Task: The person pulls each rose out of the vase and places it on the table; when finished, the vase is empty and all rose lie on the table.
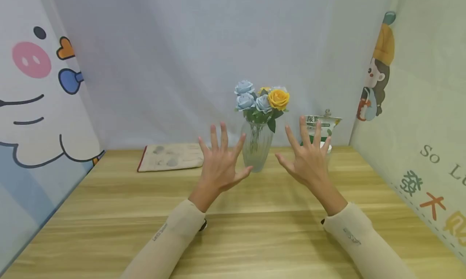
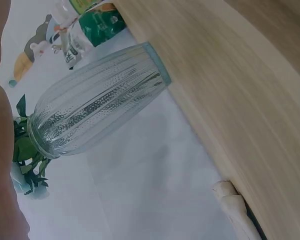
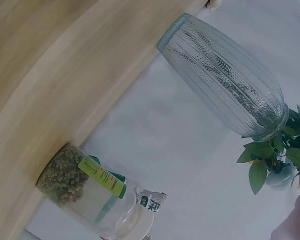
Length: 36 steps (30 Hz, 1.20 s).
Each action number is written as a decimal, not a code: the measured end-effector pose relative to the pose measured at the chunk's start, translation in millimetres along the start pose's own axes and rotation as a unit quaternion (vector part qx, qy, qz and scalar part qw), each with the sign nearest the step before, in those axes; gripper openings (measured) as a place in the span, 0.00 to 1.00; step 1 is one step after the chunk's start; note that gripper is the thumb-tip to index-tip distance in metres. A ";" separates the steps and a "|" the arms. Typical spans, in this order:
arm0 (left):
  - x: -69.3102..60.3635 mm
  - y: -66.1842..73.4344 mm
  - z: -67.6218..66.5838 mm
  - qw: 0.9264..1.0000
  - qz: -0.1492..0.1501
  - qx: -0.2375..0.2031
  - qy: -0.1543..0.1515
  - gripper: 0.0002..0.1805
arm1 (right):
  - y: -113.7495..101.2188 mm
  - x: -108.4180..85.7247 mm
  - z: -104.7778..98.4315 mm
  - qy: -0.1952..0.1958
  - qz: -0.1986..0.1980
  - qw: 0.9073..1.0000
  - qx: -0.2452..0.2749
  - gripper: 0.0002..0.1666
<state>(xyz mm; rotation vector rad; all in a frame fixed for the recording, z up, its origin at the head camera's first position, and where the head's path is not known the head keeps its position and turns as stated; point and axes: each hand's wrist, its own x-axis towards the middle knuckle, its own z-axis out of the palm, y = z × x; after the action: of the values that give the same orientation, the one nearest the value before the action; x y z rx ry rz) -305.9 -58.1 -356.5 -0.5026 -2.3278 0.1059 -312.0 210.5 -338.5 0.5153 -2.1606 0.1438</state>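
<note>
My left hand [image 1: 220, 165] is held up over the table, back towards me, fingers straight and spread. It holds nothing. The right hand [image 1: 309, 161] is raised the same way, with its fingers fanned out and nothing in its grasp. Beyond and between them stands a ribbed clear glass vase [image 1: 257, 153], upright on the table. Light blue roses [image 1: 245, 101] and yellow roses [image 1: 278, 99] with green leaves fill its mouth. In both wrist views the vase [image 2: 100, 100] appears tilted by the camera angle, and only part of each hand shows at the frame edge.
A flat beige fabric piece [image 1: 171, 156] with a red edge lies at the back left of the wooden table [image 1: 240, 242]. At the back right stand a clipped white and green bag [image 1: 316, 127] and a white-lidded jar [image 3: 65, 180] of granules. Printed curtains flank the table.
</note>
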 end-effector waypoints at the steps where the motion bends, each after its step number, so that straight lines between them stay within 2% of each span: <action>1: 0.0 0.7 0.6 1.000 0.002 -0.002 0.000 0.53 | 0.3 -0.8 -0.4 -0.003 0.000 1.000 -0.003 0.50; 4: 2.4 3.0 0.8 1.000 0.001 -0.026 -0.004 0.51 | 1.2 -2.2 -2.6 -0.019 0.013 1.000 -0.010 0.47; 6: 5.6 4.6 -0.3 0.998 -0.004 -0.062 -0.010 0.50 | 0.2 -1.8 -4.5 -0.044 0.037 0.998 -0.009 0.45; 9: 11.9 6.2 -0.1 0.991 -0.014 -0.130 -0.022 0.47 | -4.7 0.4 -5.6 -0.091 0.090 0.991 0.045 0.41; 12: 18.4 6.9 4.0 0.980 -0.022 -0.199 -0.021 0.45 | -12.6 4.9 -2.6 -0.116 0.133 0.976 0.125 0.32; 14: 22.8 7.3 9.6 0.972 -0.022 -0.235 -0.007 0.43 | -17.8 9.3 1.1 -0.099 0.145 0.969 0.173 0.24; 17: 30.2 8.5 20.0 0.958 -0.015 -0.284 0.024 0.42 | -24.7 19.5 7.1 -0.037 0.142 0.963 0.226 0.14; 20: 38.2 11.0 30.3 0.946 -0.009 -0.321 0.044 0.41 | -29.3 32.6 13.1 0.032 0.133 0.955 0.263 0.09; 23: 45.7 14.2 36.3 0.937 -0.013 -0.345 0.048 0.41 | -31.5 45.5 19.2 0.075 0.132 0.946 0.285 0.08; 29: 56.5 17.2 39.4 0.929 -0.038 -0.366 0.037 0.40 | -28.5 64.4 31.4 0.099 0.150 0.934 0.309 0.08; 33: 60.2 17.5 41.4 0.925 -0.048 -0.375 0.031 0.39 | -25.8 69.1 38.0 0.112 0.161 0.928 0.317 0.08; 36: 61.5 17.4 44.4 0.922 -0.059 -0.383 0.026 0.38 | -26.3 70.1 41.5 0.124 0.164 0.920 0.333 0.06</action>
<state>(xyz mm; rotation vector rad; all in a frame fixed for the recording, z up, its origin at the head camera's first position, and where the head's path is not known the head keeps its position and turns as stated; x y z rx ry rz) -370.6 -15.3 -352.2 -0.7185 -2.2760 -0.8956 -368.7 153.1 -310.0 0.4694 -1.8932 1.0993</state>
